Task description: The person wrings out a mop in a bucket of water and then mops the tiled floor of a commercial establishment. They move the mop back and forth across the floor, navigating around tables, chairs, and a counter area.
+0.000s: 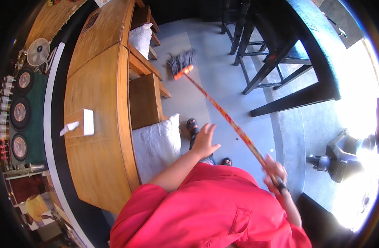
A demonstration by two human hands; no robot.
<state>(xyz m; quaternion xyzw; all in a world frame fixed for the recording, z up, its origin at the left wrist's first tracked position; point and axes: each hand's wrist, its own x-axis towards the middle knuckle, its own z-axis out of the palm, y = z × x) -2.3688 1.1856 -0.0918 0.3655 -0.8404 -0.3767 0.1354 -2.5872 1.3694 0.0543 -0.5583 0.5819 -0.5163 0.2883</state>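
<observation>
My right hand is closed around the upper part of a patterned red and yellow mop handle, close to its dark end. The handle slants away to an orange mop clamp, from which a grey string mop head spreads on the grey floor. My left hand is off the handle, its fingers apart and nothing in them. It is above my sandalled feet, near a white cushion on a seat beside the wooden table.
A wooden table with a tissue box runs along the left, with wooden chairs beside it. Tall black stools stand at the upper right. A motor scooter is at the right. A person in yellow is at the far lower left.
</observation>
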